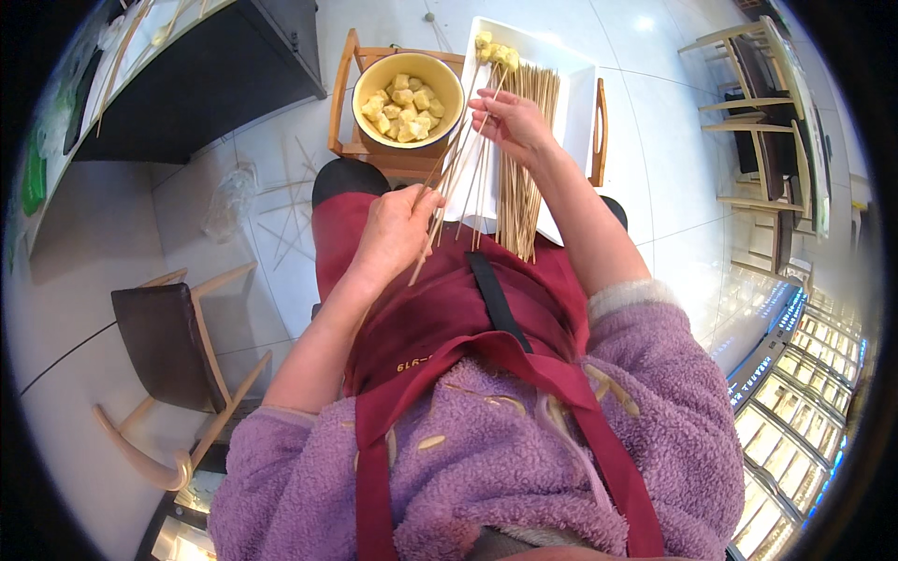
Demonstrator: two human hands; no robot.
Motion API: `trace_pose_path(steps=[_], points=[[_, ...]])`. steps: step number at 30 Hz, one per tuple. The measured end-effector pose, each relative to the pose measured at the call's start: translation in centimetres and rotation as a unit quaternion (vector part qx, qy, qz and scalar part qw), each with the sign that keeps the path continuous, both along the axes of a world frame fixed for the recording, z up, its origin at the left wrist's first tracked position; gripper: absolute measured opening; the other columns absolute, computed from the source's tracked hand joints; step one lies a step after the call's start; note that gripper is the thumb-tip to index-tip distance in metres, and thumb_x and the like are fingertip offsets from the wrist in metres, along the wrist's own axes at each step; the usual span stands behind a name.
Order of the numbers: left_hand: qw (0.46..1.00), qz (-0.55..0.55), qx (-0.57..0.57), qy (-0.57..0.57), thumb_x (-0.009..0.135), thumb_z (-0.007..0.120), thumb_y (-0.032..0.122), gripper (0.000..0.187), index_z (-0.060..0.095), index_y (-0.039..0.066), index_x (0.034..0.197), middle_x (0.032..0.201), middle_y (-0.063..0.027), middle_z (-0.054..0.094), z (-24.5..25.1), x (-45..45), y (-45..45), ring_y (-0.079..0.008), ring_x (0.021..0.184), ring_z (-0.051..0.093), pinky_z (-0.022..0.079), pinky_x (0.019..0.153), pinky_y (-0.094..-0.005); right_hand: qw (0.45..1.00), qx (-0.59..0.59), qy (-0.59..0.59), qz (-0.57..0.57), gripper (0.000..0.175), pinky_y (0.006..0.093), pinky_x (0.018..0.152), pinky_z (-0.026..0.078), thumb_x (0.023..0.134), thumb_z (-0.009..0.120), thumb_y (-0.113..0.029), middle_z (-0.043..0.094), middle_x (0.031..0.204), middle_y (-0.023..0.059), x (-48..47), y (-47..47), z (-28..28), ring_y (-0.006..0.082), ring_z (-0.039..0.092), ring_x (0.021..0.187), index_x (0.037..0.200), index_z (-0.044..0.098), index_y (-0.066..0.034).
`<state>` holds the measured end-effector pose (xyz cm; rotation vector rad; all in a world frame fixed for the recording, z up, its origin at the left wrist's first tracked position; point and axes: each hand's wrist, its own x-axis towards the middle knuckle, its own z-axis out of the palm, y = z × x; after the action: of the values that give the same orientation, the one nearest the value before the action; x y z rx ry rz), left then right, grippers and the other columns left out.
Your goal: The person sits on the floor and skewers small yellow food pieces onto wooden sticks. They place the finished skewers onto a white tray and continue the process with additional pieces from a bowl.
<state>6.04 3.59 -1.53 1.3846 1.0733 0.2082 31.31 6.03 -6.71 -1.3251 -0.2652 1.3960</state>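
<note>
My left hand (398, 228) is closed around a few thin bamboo skewers (435, 228) at the left edge of a white plastic tray (579, 119). Over the tray, my right hand (511, 125) pinches a skewer between thumb and fingers, near the pale yellow chunks (505, 56) threaded at the skewers' far ends. A thick bundle of bare bamboo skewers (523, 168) lies lengthwise in the tray, its near ends over my dark red apron. To the left of the tray, an enamel bowl (360, 105) with a yellow inside holds several similar pale yellow chunks (405, 105).
The bowl and tray rest on a wooden chair (345, 91). Loose skewers (287, 200) and a clear plastic bag (231, 203) lie on the tiled floor at left. A brown-backed chair (168, 347) stands lower left, a dark-sided table (231, 77) upper left, more chairs (768, 140) at right.
</note>
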Motion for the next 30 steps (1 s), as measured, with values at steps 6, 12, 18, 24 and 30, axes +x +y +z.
trace_pose_path(steps=[6,12,18,24,30], points=[[0.992,0.015,0.103,0.074,0.099,0.053,0.023,0.027,0.067,0.0,0.095,0.059,-0.0124,0.06,0.9,-2.3,1.2,-0.0195,0.046,0.059,0.049,0.05,-0.0341,0.987,-0.045,-0.151,0.027,0.037,0.0353,0.074,0.063,0.097,0.054,-0.003,0.066,0.102,0.025,4.1,3.3,-1.9,0.0293,0.071,0.085,0.127,0.046,0.0177],[0.993,0.094,0.062,0.047,0.101,0.053,0.023,0.029,0.07,0.0,0.101,0.074,-0.0079,0.059,0.5,-5.9,2.1,-0.0114,0.045,0.051,0.042,0.046,-0.0288,0.803,-0.134,-0.543,0.207,0.021,0.039,0.077,0.059,0.091,0.064,-0.013,0.071,0.094,0.0172,4.4,4.7,-1.9,0.0288,0.07,0.083,0.102,0.066,0.0047],[0.988,0.147,-0.009,0.041,0.101,0.052,0.023,0.029,0.068,0.0,0.104,0.057,0.0005,0.051,0.8,-8.3,2.5,-0.0057,0.042,0.044,0.034,0.039,-0.0237,0.589,0.127,-0.746,0.283,0.025,0.0391,0.088,0.054,0.089,0.059,-0.007,0.067,0.111,0.0152,-1.3,4.6,-0.8,0.0317,0.066,0.099,0.111,0.068,-0.0039],[0.98,0.183,-0.052,-0.052,0.101,0.054,0.021,0.027,0.066,-0.003,0.108,0.067,0.0043,0.047,0.4,-8.4,1.9,-0.0028,0.044,0.041,0.029,0.039,-0.0199,0.534,0.135,-0.706,0.445,0.031,0.0414,0.087,0.053,0.08,0.065,-0.008,0.065,0.105,0.0127,-6.4,6.3,-2.8,0.031,0.063,0.104,0.11,0.071,-0.0131],[0.974,0.195,-0.077,-0.082,0.101,0.055,0.019,0.024,0.067,-0.002,0.105,0.068,0.0054,0.046,0.0,-9.2,1.9,-0.0009,0.045,0.037,0.025,0.039,-0.0201,0.544,0.134,-0.77,0.305,0.034,0.0421,0.085,0.053,0.081,0.064,-0.014,0.063,0.102,0.0142,-6.6,8.5,-5.7,0.0333,0.061,0.1,0.115,0.068,-0.0171]])
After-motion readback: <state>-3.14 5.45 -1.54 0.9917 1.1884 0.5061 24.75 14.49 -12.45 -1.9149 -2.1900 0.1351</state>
